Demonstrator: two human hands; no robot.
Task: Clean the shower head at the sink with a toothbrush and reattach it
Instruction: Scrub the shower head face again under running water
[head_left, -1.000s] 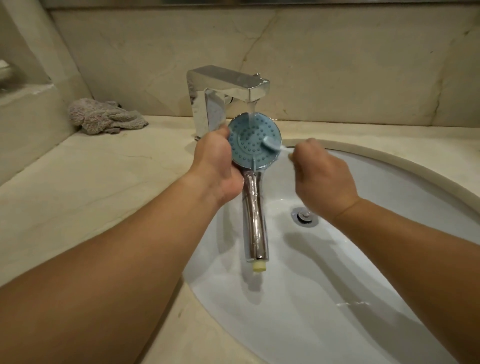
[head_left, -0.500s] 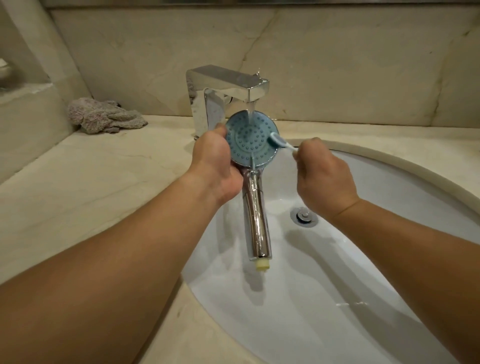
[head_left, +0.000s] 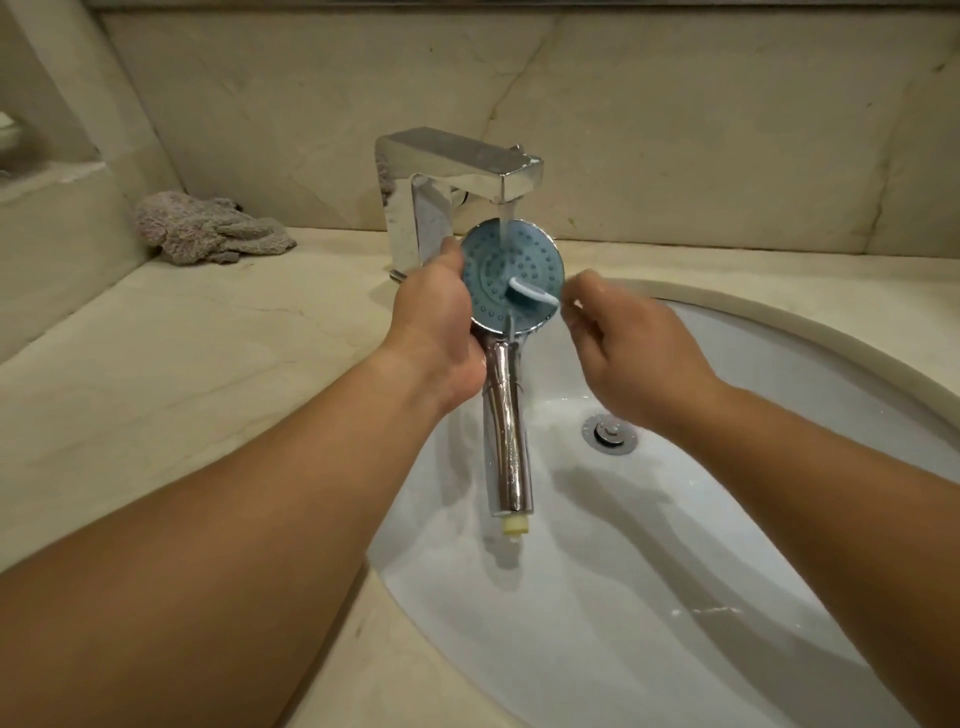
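Note:
The shower head (head_left: 506, 260) has a round blue face and a chrome handle that hangs down over the white sink (head_left: 779, 571). My left hand (head_left: 439, 332) grips it at the left rim and neck, face toward me, under running water from the chrome faucet (head_left: 457, 171). My right hand (head_left: 628, 353) holds a white toothbrush (head_left: 530, 293) by its handle, with the bristle end pressed on the lower middle of the blue face. Most of the brush handle is hidden in my fingers.
A crumpled grey cloth (head_left: 208, 231) lies on the beige stone counter (head_left: 182, 364) at the back left. The drain plug (head_left: 609, 434) sits in the basin below my right hand. A stone wall rises right behind the faucet.
The toothbrush head has moved from the right edge of the blue face down and left toward its lower middle. My left hand and the shower head have stayed under the water.

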